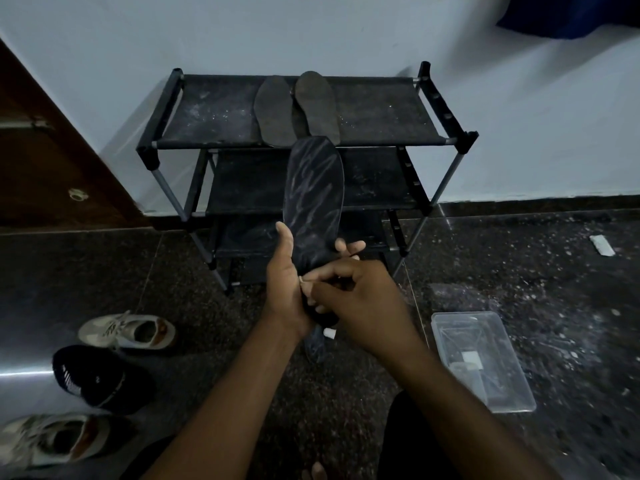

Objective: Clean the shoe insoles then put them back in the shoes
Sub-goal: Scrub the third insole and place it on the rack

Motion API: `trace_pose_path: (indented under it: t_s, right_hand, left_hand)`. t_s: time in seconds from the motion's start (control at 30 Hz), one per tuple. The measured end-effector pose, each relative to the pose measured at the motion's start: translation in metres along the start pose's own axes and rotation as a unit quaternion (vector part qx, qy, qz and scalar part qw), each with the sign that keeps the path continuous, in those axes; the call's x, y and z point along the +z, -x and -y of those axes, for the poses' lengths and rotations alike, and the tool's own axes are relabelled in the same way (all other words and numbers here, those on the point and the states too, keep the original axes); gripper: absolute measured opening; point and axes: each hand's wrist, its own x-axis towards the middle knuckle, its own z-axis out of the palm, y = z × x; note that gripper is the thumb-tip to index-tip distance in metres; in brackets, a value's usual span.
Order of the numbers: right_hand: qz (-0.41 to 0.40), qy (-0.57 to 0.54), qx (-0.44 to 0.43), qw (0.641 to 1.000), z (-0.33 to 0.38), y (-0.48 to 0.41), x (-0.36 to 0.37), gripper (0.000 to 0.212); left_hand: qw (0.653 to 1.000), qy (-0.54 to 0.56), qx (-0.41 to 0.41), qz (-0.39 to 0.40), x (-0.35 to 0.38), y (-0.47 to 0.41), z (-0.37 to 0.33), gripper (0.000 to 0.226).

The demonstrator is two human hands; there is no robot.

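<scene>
My left hand (284,284) grips the heel end of a dark insole (316,195), which stands upright and shows pale streaks. My right hand (360,299) is closed over the insole's lower part; a small white object (329,332) peeks out under it, and I cannot tell what it is. Two more insoles (273,110) (318,105) lie side by side on the top shelf of the black shoe rack (214,112). On the floor at the left are a light sneaker (128,330), a black shoe (93,375) and another light sneaker (52,439).
A clear plastic box (485,358) with small items inside sits on the dark speckled floor at the right. White powder or dust is scattered over the floor there. A wooden door (45,150) stands at the left, a white wall behind the rack.
</scene>
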Motion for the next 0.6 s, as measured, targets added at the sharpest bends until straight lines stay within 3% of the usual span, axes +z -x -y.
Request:
trace_pose_path:
  t_s: [0.23, 0.33, 0.5, 0.6]
  right_hand:
    - [-0.089, 0.188, -0.054, 0.977, -0.018, -0.006, -0.009, 0.006]
    - [-0.102, 0.206, -0.053, 0.972, -0.019, -0.007, -0.008, 0.008]
    - [-0.017, 0.171, -0.091, 0.981, -0.009, 0.0, -0.001, 0.008]
    - [-0.061, 0.178, -0.084, 0.979, -0.012, -0.004, -0.007, 0.008]
  left_hand:
    - [0.999, 0.026, 0.022, -0.004, 0.0, 0.0, -0.003, 0.085]
    - [0.999, 0.029, 0.023, -0.018, 0.002, 0.0, -0.003, 0.084]
    - [1.0, 0.002, 0.007, -0.022, 0.006, 0.006, -0.007, 0.075]
    - [1.0, -0.006, -0.004, -0.019, 0.007, 0.008, -0.006, 0.073]
